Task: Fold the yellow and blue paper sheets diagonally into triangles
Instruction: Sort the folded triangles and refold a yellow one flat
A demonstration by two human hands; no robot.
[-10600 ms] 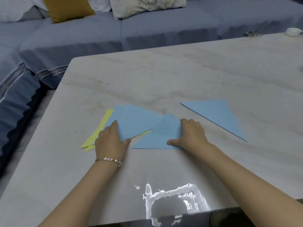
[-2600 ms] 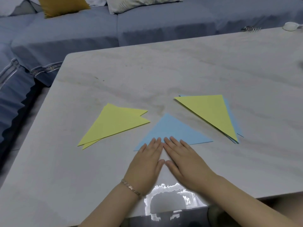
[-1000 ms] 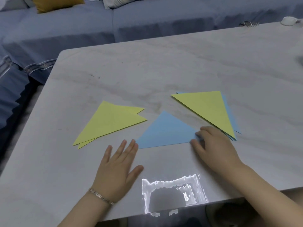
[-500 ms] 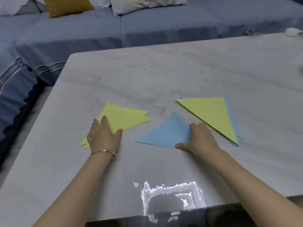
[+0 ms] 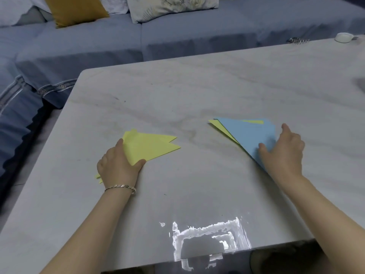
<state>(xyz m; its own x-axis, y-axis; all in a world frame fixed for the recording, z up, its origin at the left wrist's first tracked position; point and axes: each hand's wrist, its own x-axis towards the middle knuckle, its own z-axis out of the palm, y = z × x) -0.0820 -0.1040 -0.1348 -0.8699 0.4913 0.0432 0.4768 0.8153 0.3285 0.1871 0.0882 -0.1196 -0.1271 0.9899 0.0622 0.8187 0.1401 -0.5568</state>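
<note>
marble table (image 5: 197, 91): pale and grey-veined, with a blue-grey sofa (image 5: 197, 32) beyond the fingers.
left hand (image 5: 118, 169): index and thumb spread, pressing flat on the yellow triangles (image 5: 152, 147).
right hand (image 5: 284, 153): thumb on the blue triangle (image 5: 248, 135), which lies atop the yellow sheet (image 5: 219, 126); grip unclear.

Left grip (image 5: 118, 167) palm-down, right grip (image 5: 284, 153) palm-down
</note>
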